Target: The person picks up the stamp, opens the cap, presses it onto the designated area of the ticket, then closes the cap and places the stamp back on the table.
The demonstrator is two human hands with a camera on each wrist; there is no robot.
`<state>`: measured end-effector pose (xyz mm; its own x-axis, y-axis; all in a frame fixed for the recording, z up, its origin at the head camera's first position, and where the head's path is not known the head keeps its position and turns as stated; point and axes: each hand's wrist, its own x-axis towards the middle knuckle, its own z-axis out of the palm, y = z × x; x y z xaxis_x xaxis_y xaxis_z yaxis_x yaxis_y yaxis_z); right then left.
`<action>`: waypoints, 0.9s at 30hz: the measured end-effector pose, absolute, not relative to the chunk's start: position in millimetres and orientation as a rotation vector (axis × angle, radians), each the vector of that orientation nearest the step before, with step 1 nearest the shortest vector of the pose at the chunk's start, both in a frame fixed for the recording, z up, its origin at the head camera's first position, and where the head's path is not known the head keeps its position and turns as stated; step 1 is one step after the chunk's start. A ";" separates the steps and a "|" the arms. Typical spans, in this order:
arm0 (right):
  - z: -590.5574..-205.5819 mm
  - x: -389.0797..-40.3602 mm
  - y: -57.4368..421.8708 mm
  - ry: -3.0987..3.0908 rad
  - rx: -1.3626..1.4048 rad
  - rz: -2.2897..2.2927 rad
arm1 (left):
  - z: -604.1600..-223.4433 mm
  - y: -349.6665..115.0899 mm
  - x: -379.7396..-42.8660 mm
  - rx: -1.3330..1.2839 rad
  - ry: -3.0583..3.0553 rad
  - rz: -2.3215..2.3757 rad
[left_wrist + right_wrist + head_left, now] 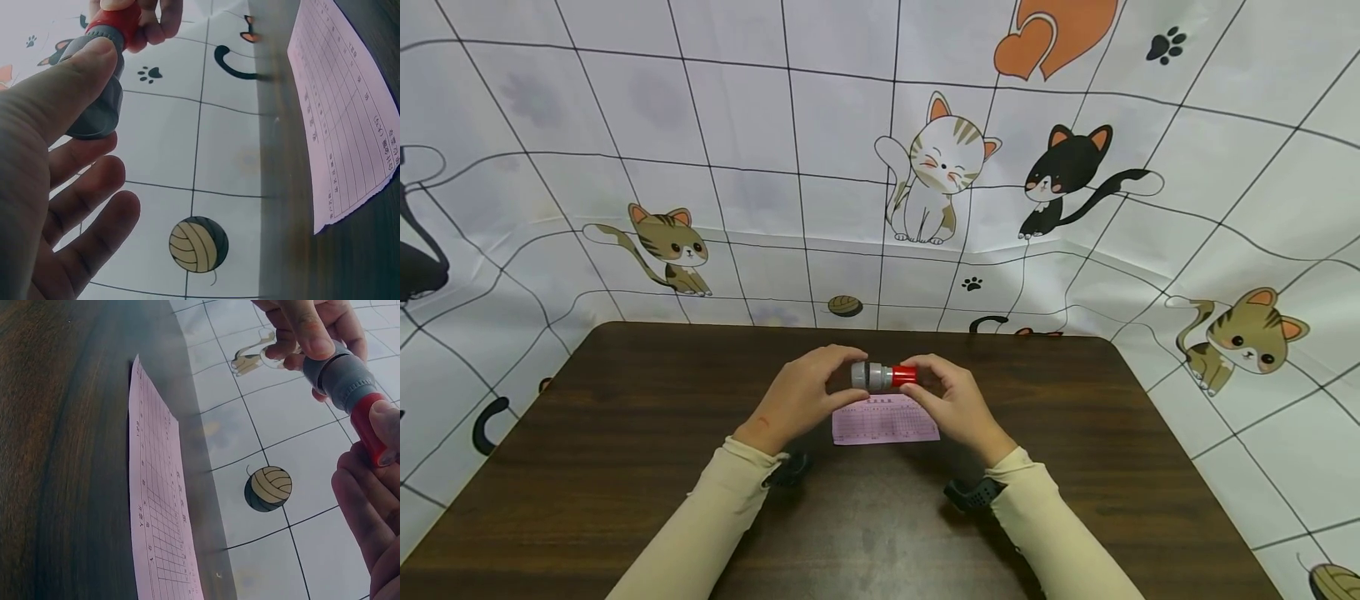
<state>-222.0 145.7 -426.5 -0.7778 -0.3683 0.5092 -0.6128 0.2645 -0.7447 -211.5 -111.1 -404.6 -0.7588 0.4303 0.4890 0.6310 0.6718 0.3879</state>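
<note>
A short grey cylinder with a red end (pixel 880 377), shaped like a round hand stamp, lies level between both hands in the head view. My left hand (pixel 801 396) pinches its wide grey end between thumb and fingers; in the left wrist view the other fingers of this hand spread below the grey body (pixel 103 115). The red end (pixel 367 427) is pinched by my right hand (pixel 958 404), thumb on top and fingertips beneath. Just under the cylinder in the head view, a pink printed form (pixel 883 425) with a ruled table lies on the tabletop.
A dark brown wooden table (pixel 662 467) carries the form near its far edge. Behind and beside it hangs a white sheet (pixel 737 200) with grid lines and cartoon cats. Both forearms wear pale sleeves, with a dark strap (pixel 973 493) at the right wrist.
</note>
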 end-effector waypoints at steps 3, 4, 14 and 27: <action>-426.2 -223.3 145.9 -2.315 0.889 1.502 | -406.3 -113.1 -213.2 -0.824 -2.530 -0.754; -422.0 -220.8 145.2 -2.319 0.881 1.494 | -406.9 -113.9 -213.7 -0.815 -2.537 -0.740; -405.4 -213.7 149.0 -2.330 0.819 1.529 | -412.5 -122.3 -219.2 -0.743 -2.578 -0.643; -437.2 -234.8 161.5 -2.319 0.664 1.573 | -411.8 -129.2 -223.5 -0.633 -2.550 -0.660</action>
<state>-234.8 161.5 -437.2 -0.8615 -0.2237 0.4559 -0.5063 0.3087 -0.8052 -223.5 -129.2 -411.8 -0.8035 0.3177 0.5034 0.5221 0.7824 0.3396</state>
